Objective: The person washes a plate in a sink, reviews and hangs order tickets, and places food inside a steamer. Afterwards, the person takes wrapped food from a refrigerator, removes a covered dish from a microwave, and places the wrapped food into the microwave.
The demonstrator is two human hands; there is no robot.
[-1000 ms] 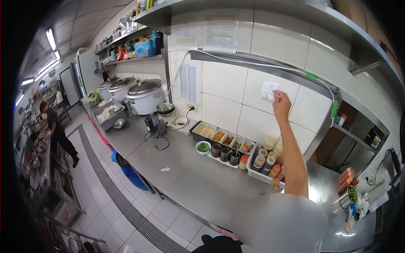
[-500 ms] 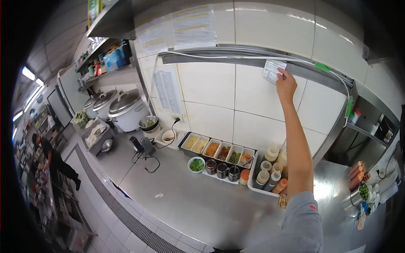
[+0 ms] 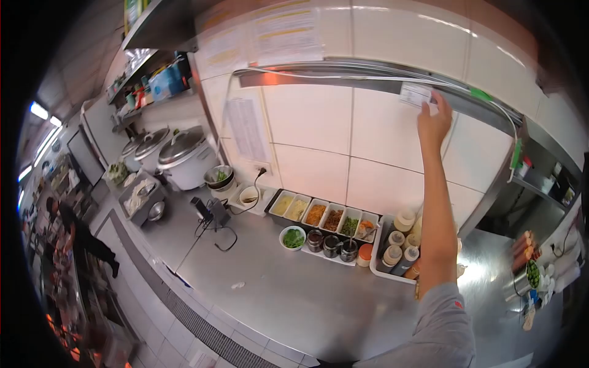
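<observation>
My right hand (image 3: 434,122) is raised to the metal rail (image 3: 343,76) on the tiled wall. Beside its fingertips a small white printed slip (image 3: 415,93) sits at the rail, looking flat against it. Thumb and forefinger are apart near the slip's right end; whether a fingertip still touches it is hard to tell. The grey sleeve of that arm crosses the right side of the counter and partly covers a tray of squeeze bottles (image 3: 396,251). My left hand is out of view.
Along the wall, the steel counter (image 3: 276,288) holds food containers (image 3: 316,214), jars (image 3: 331,245), a bowl of greens (image 3: 292,238) and a corded device (image 3: 211,211). Large lidded pots (image 3: 182,153) stand at the back left. Another person (image 3: 80,233) works far left.
The slip, pinched and tilted before, now lies straighter along the rail. My right thumb and forefinger have spread apart. The view has shifted slightly, and reddish light tints the wall.
</observation>
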